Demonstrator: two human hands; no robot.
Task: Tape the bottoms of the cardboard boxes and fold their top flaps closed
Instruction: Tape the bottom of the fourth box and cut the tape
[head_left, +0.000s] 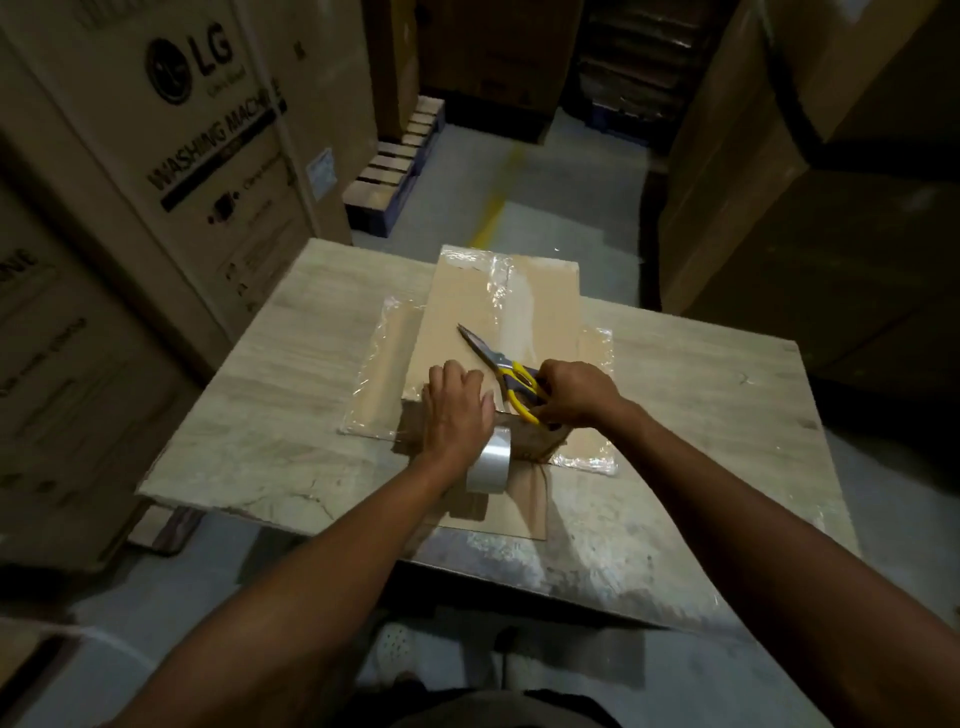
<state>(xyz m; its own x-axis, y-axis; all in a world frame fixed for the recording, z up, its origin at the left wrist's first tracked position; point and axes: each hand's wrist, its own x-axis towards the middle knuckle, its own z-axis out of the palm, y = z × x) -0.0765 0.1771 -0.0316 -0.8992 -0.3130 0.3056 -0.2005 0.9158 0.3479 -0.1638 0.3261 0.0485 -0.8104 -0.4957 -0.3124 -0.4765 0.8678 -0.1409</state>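
A brown cardboard box (467, 312) stands bottom-up on the pale wooden table (234, 415), with a strip of clear tape running along its middle seam. Its flaps spread flat on the table around it. My left hand (457, 410) lies on the box's near edge and holds a roll of clear tape (488, 465) that hangs down the box's near side. My right hand (576, 392) grips the yellow handles of the scissors (498, 361). The scissors' blades lie shut, pointing away to the left over the box.
Large cardboard appliance cartons (171, 156) stand close on the left, and more cartons (831, 182) rise on the right. A blue pallet with wooden blocks (395, 171) sits on the grey floor beyond the table. My shoes show below the table's near edge.
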